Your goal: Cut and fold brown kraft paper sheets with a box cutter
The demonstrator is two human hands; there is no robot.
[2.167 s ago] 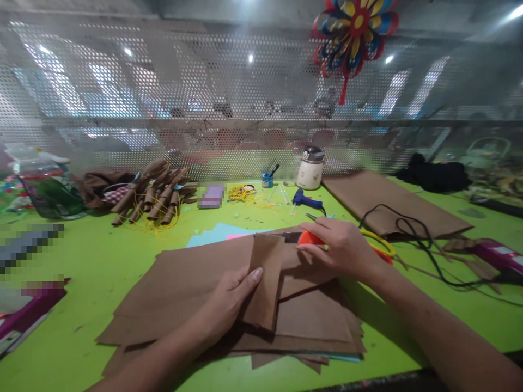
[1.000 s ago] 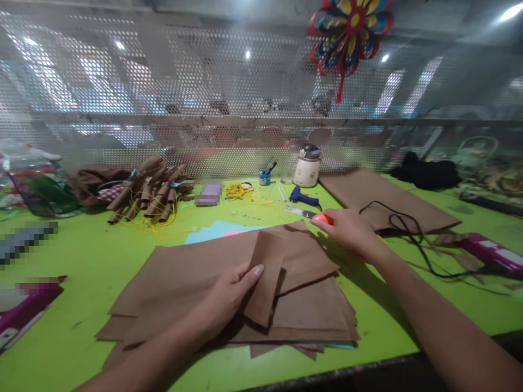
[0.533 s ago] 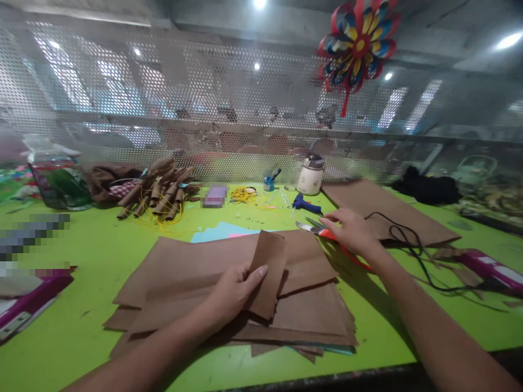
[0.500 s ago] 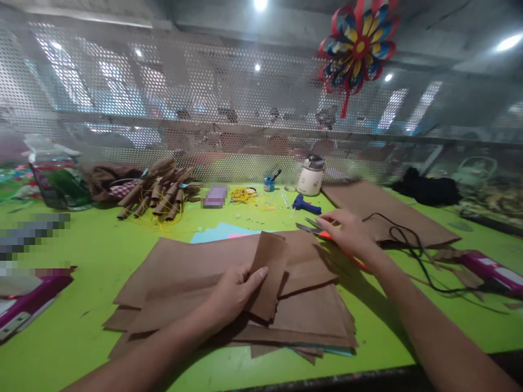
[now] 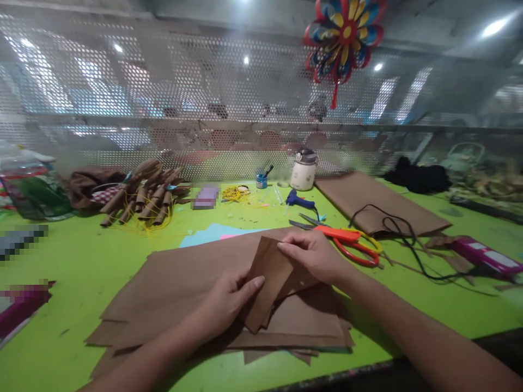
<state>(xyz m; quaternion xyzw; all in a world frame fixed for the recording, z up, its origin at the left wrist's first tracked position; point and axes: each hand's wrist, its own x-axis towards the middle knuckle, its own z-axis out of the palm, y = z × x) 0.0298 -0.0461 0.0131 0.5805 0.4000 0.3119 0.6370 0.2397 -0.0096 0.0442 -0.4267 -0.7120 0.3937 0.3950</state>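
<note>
A folded strip of brown kraft paper (image 5: 267,272) is held tilted above a stack of larger brown paper sheets (image 5: 183,277). My left hand (image 5: 229,296) grips its left edge, thumb on top. At its upper right corner, my right hand (image 5: 312,253) pinches the paper between thumb and fingers. Scissors with orange and yellow handles (image 5: 347,237) lie just beyond my right hand, blades pointing left. Light blue sheets (image 5: 208,234) stick out from behind the stack.
Behind lie a blue glue gun (image 5: 300,200), a white jar (image 5: 303,171), yellow string (image 5: 236,193) and rolled brown paper tubes (image 5: 143,198). At right are a large brown sheet (image 5: 384,201), a black cord (image 5: 408,239) and a purple power strip (image 5: 486,255).
My right hand has left the scissors, which now lie on the table, and has come left to pinch the strip's top corner. My left hand still holds the strip. The view has shifted slightly.
</note>
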